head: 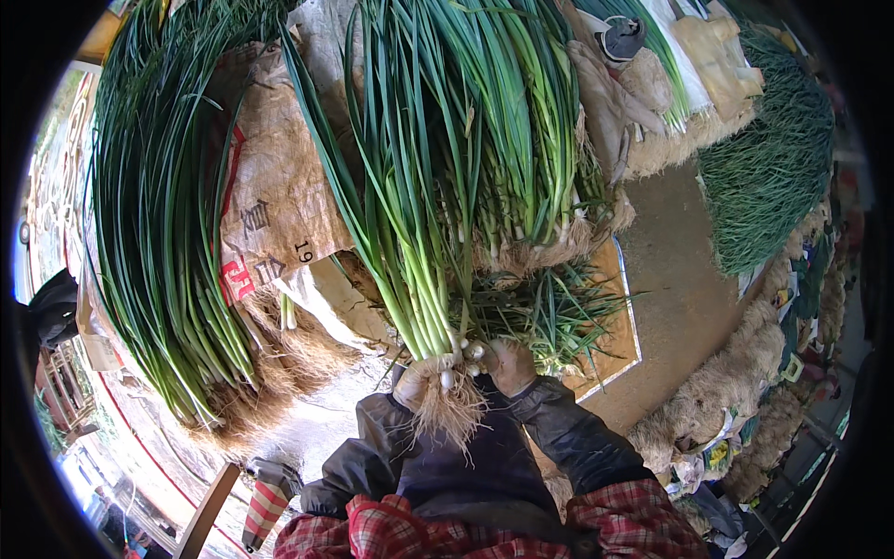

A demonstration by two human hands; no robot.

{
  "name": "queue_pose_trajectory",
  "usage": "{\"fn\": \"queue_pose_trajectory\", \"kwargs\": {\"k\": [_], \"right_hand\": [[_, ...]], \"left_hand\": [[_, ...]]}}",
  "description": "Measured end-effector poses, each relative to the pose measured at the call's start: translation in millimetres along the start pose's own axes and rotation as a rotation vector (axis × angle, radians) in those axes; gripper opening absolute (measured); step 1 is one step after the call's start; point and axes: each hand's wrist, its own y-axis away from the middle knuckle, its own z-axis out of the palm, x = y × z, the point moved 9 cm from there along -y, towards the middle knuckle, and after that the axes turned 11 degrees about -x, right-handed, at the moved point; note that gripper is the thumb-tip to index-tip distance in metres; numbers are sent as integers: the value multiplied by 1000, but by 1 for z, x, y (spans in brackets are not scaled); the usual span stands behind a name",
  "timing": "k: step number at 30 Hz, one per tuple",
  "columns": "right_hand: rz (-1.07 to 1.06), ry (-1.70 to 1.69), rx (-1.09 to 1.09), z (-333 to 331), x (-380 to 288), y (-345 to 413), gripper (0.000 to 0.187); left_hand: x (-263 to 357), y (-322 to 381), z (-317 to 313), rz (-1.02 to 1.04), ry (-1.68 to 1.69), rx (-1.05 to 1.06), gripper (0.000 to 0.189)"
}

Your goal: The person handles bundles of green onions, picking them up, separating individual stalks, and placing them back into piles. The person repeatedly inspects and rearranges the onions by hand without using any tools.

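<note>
My left hand (413, 384) is wrapped around the white lower ends of a bunch of green onions (419, 307). The long leaves spread away from me, and the pale roots (452, 412) hang below the fist towards my lap. On the other side, my right hand (513, 367) is curled against small white bulbs (475, 351) at the bunch's base. Its fingertips are hidden, so whether it grips a bulb cannot be told. More green onions (517, 154) with roots lie in a row just beyond the bunch.
A large pile of green onions (160, 244) lies to the left beside a printed woven sack (279, 168). Loose leaf trimmings (552, 314) cover part of an orange-brown sheet (618, 342) at right. Further right are rooty heaps (726, 377) and another green pile (768, 154).
</note>
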Motion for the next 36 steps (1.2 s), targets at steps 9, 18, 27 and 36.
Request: {"fn": "queue_pose_trajectory", "kwargs": {"k": [9,18,27,36], "right_hand": [[197,-1171,-174,-13,26,-34,42],[171,-1294,-211,-9,-20,-107,31],[228,-587,-472,52,-1,-18,29],[129,-1062,-57,-14,1,-51,39]], "left_hand": [[1,2,26,-19,217,-289,39],[-1,14,15,-53,56,-109,40],[-5,4,6,115,22,-48,37],[-9,6,15,-14,48,12,43]]}}
